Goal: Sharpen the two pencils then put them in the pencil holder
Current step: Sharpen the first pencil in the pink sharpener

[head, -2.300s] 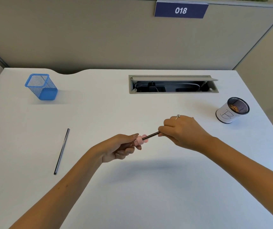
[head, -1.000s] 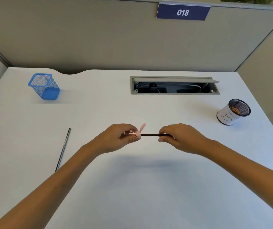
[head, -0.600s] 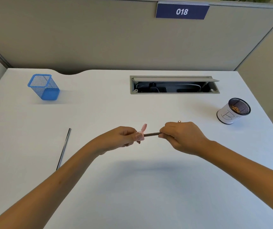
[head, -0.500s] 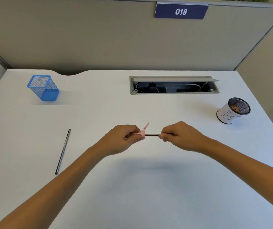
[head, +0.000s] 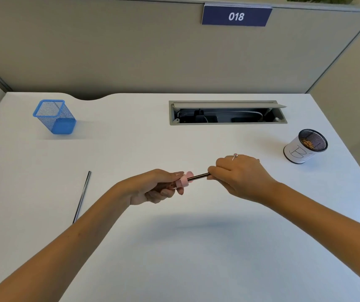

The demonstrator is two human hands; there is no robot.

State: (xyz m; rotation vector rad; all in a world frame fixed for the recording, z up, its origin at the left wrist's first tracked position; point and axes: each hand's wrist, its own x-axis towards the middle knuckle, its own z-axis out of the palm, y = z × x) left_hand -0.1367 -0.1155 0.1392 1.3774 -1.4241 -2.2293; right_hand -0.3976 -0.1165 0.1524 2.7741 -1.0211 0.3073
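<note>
- The left hand [head: 155, 188] curls round a pink sharpener [head: 184, 181], thumb on top, held above the white worktop [head: 196, 258] near its middle
- The right hand [head: 240, 177] pinches the dark pencil [head: 198, 176], whose end sits in the sharpener; only a short stretch of shaft shows between the two hands
- A second pencil [head: 82, 196] lies flat on the worktop to the left, well apart from the hands, its near end hidden behind the left forearm
- The blue mesh pencil holder [head: 54, 116] stands upright near the far left corner, close to the back edge
- A white cup with a mesh rim [head: 305, 147] stands near the right edge
- An open cable tray [head: 227, 113] is cut into the worktop towards the back
- Bare surface spreads in front of the hands, between the two forearms
</note>
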